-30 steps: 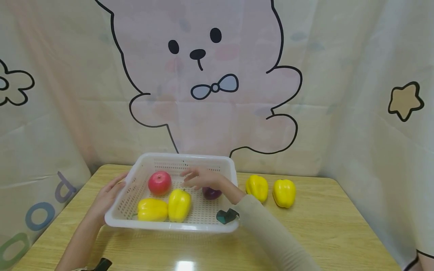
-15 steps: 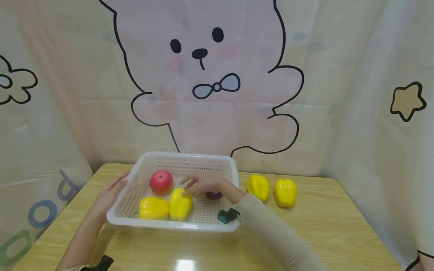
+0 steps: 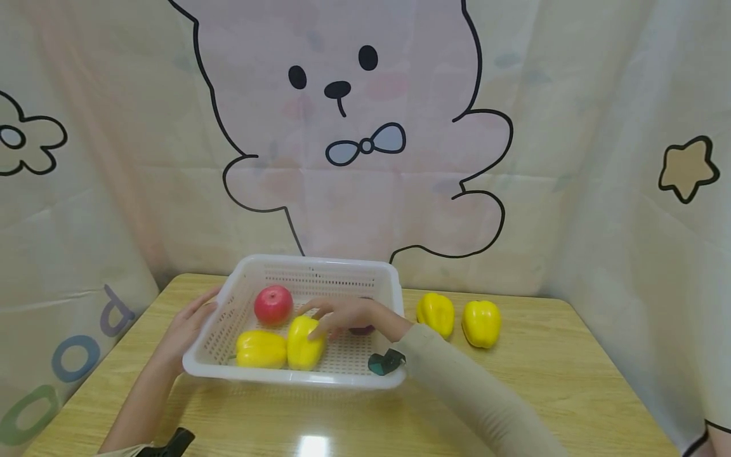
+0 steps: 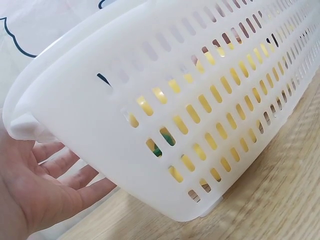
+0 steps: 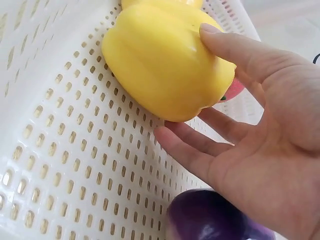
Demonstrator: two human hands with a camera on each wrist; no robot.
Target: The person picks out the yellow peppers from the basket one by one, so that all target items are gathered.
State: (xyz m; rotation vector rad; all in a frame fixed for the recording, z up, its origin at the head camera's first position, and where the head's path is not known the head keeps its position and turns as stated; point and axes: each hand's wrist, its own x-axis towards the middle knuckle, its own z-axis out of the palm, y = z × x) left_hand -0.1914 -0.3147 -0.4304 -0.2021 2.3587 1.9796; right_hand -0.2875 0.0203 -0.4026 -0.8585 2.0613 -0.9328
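A white perforated plastic basket [image 3: 297, 379] stands on the table, with two yellow bell peppers, a round red fruit [image 3: 273, 304] and a purple eggplant [image 5: 210, 215] inside. My right hand [image 3: 342, 315] reaches into it and grips the upright yellow bell pepper [image 5: 165, 60]: the thumb lies on one side, the fingers round the stem end. The other yellow bell pepper [image 3: 261, 349] lies on its side just left of it. My left hand [image 3: 185, 327] rests against the basket's left end, fingers [image 4: 92, 192] stretched out along the outer wall below the rim.
Two more yellow bell peppers, one nearer [image 3: 436, 315] and one farther right [image 3: 481, 324], sit on the wooden table [image 3: 548, 381] right of the basket. A printed curtain [image 3: 531, 209] hangs behind the table and along both sides.
My right hand has come down and toward the front left, from above the basket's middle onto the upright bell pepper, and now grips it. My left hand keeps its place at the basket.
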